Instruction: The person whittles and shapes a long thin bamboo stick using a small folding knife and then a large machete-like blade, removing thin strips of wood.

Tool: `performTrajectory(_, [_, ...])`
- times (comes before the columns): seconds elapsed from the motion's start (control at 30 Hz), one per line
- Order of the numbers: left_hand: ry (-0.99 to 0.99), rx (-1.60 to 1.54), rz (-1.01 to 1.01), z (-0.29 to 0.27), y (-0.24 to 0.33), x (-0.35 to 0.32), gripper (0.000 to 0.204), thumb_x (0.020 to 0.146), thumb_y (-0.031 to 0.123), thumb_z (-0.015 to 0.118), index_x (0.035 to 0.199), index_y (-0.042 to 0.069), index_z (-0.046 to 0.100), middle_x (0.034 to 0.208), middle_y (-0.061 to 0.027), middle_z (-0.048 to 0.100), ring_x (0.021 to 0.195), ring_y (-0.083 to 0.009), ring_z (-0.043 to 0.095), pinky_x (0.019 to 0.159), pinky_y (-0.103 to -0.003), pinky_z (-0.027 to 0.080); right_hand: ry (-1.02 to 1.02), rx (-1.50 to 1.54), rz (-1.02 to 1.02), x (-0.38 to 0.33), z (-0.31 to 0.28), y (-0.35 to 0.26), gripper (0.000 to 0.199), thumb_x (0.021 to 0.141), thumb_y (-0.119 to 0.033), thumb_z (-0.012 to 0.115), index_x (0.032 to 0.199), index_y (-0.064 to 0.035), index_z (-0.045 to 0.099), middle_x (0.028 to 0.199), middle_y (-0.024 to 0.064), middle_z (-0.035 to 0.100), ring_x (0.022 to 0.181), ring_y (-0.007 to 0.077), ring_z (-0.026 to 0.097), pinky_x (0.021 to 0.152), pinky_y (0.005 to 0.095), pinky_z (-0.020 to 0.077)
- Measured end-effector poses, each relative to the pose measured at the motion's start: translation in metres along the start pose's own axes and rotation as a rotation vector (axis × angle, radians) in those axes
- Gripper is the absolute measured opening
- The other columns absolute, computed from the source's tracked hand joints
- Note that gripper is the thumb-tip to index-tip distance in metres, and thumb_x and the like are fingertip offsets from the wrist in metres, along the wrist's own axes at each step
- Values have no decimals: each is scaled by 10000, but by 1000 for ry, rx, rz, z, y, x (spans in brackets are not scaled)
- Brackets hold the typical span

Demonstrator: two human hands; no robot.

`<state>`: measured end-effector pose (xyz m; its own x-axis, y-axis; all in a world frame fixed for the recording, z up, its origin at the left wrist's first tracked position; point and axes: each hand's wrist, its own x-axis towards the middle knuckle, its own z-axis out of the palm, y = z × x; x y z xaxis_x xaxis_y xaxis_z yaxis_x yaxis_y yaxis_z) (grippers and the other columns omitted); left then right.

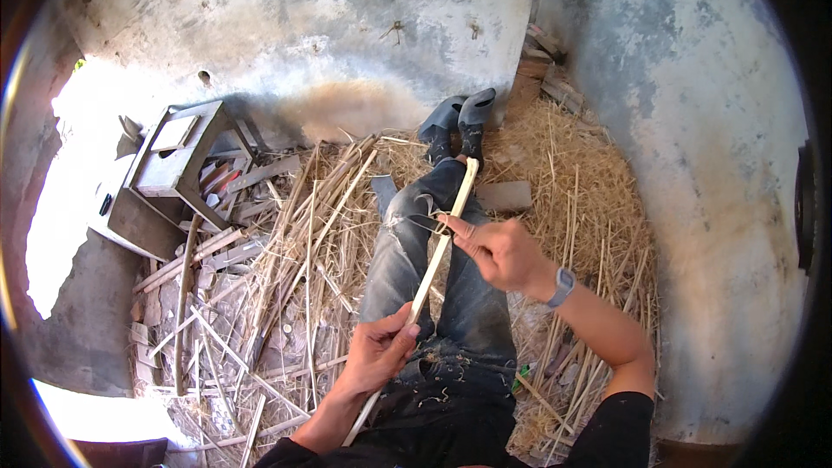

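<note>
Walls [711,121] first, big and blotchy, wrapping round us, and below them loose straw [550,143] spread across the floor. Two legs in worn jeans [399,247] stretch out through the middle, and over to the left sits a wooden stand [186,143].

Now look at the long pale strip [427,290]! It lies slantwise over the lap, far end up by the ankles, near end tucked against the dark shirt. Light for its length, I'd judge, stiff but with some spring, likely to flex if held at one end only. The pale face looks smooth enough to slide through a loose grip, the edges perhaps sharp or splintery, and a thin stick like that could split along its grain.

Left hand [381,351] has the right spot, I'd say: fingers wrapped round the strip above the thigh, well back from the work. Right hand [498,251] is up near the knee, outer fingers curled in, forefinger reaching onto the strip; whether it pinches the wood or the tool, I can't tell. Watch [563,286] on that wrist. Smallest of all, a thin dark tool [420,224] beside the fingertip, its shape too fine to read. Keep skin clear of that!
</note>
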<state>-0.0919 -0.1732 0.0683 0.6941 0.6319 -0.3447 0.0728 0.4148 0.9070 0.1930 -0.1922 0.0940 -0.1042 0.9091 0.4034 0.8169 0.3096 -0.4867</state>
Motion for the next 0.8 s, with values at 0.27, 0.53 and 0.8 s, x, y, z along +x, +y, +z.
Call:
performTrajectory(0.27, [8, -34, 60, 0, 4, 10, 379, 1055, 155, 643, 1401, 2, 612, 662, 32, 536, 500, -27, 454, 430, -201, 334, 18, 228, -102, -20, 31, -21, 392, 969, -68, 626, 1357, -58, 681, 1015, 231, 763, 745, 267, 767, 672, 347, 609])
performTrajectory(0.53, [-32, -19, 122, -2, 10, 16, 253, 1054, 154, 644, 1230, -24, 672, 664, 21, 568, 489, -37, 486, 413, -213, 349, 360, 73, -334, 9, 32, 1, 355, 971, -121, 623, 1313, -85, 713, 1065, 231, 754, 673, 253, 743, 578, 363, 592])
performTrajectory(0.8, [-85, -62, 94, -2, 1, 20, 339, 1042, 146, 669, 1365, 46, 667, 709, 11, 597, 488, -36, 485, 434, -198, 377, 337, 103, -41, 11, 13, 7, 406, 960, -79, 604, 1357, -17, 665, 1028, 221, 759, 770, 292, 756, 712, 381, 614])
